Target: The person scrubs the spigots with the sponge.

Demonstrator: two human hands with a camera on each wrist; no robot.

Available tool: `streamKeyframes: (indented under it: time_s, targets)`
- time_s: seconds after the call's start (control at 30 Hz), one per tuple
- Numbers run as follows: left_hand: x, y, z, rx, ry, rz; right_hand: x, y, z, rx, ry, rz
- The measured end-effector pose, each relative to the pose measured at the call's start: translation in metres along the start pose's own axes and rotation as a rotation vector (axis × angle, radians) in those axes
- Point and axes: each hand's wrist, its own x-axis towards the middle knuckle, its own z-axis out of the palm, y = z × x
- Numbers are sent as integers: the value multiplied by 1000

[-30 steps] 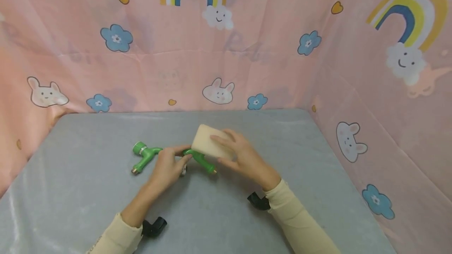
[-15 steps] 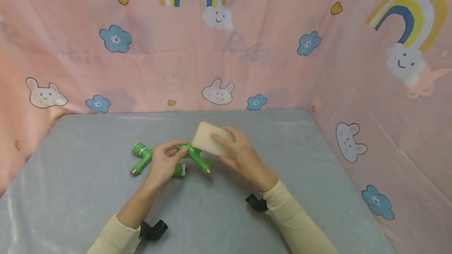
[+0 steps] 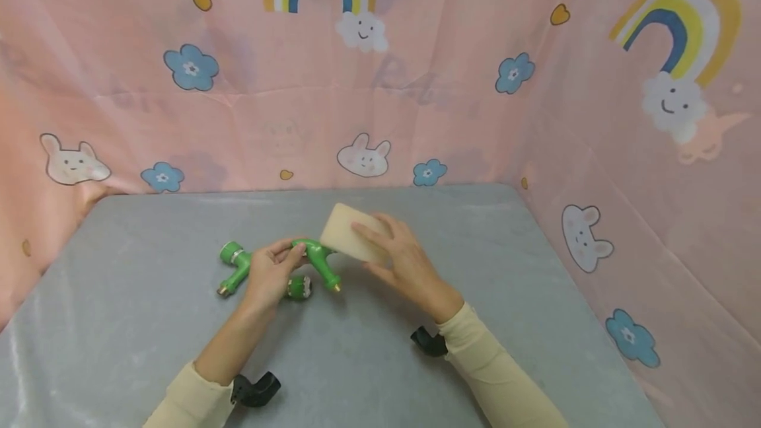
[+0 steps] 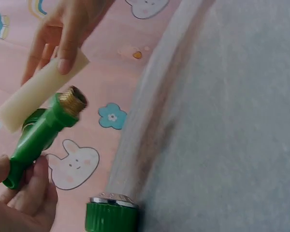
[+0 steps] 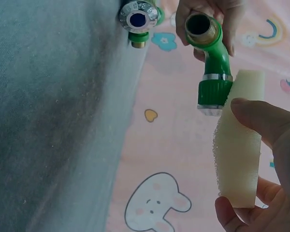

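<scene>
In the head view my left hand [image 3: 269, 276] pinches a green tap [image 3: 322, 263] by one end, raised over the table. Its brass threaded end [image 4: 73, 101] shows in the left wrist view. With thumb and fingers on opposite sides, my right hand [image 3: 413, 273] grips a cream sponge [image 3: 352, 233]. The sponge's edge lies right at the ribbed green collar [image 5: 215, 93] of the tap in the right wrist view. A second green tap [image 3: 234, 269] rests on the table left of my left hand. Behind that hand another green tap [image 3: 299, 287] is partly hidden.
The grey tabletop [image 3: 357, 362] ends at a pink printed curtain [image 3: 250, 131] at the back and sides. One black angled piece [image 3: 257, 390] sits at my left cuff, and a similar black piece [image 3: 429, 342] at my right cuff.
My left hand has drawn the tap to the left and tilted it more steeply. The sponge has shifted slightly left and up with my right hand. More of the tap behind my left hand shows.
</scene>
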Motion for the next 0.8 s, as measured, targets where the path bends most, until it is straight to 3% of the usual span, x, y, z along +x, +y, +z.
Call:
streamKeyframes:
  time_s: [0.57, 0.8]
  targets:
    - [4, -9, 2, 70, 14, 137, 2, 23, -7, 44, -35, 120]
    - [3, -9, 4, 80, 10, 146, 4, 9, -5, 69, -24, 7]
